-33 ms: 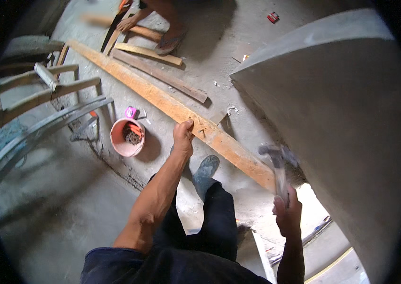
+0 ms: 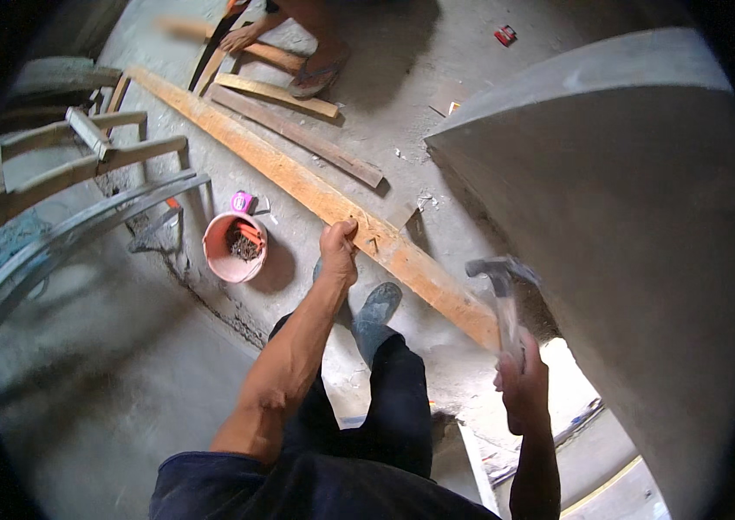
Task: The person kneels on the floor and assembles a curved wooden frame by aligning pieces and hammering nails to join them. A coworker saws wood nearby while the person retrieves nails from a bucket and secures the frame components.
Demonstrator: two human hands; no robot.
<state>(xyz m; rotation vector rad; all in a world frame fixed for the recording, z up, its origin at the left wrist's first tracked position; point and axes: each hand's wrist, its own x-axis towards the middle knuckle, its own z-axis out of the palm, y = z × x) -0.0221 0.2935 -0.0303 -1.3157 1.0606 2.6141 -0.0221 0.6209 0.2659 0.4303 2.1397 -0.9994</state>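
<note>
A long wooden board [image 2: 268,166] runs from the upper left toward the lower right in front of me. My left hand [image 2: 338,250] is closed round its near edge, thumb on the top face. Just right of that thumb, a bent nail [image 2: 373,243] sticks out of the wood. My right hand [image 2: 523,380] grips the handle of a claw hammer [image 2: 503,286], held up beside the board's lower right end. The hammer's head is apart from the nail. A short wood piece [image 2: 403,215] shows at the board's far edge, partly hidden by it.
A pink bucket [image 2: 223,262] with nails and orange-handled tools stands left, a pink tape measure [image 2: 242,202] beside it. Loose wood strips [image 2: 298,137] lie beyond the board. Another person's hand [image 2: 242,37] rests on wood near a saw. Wooden frames [image 2: 81,169] stand left; a concrete wall [image 2: 619,165] rises right.
The hammer has swung slightly left and up, its head sharper now. My left hand keeps its place on the board.
</note>
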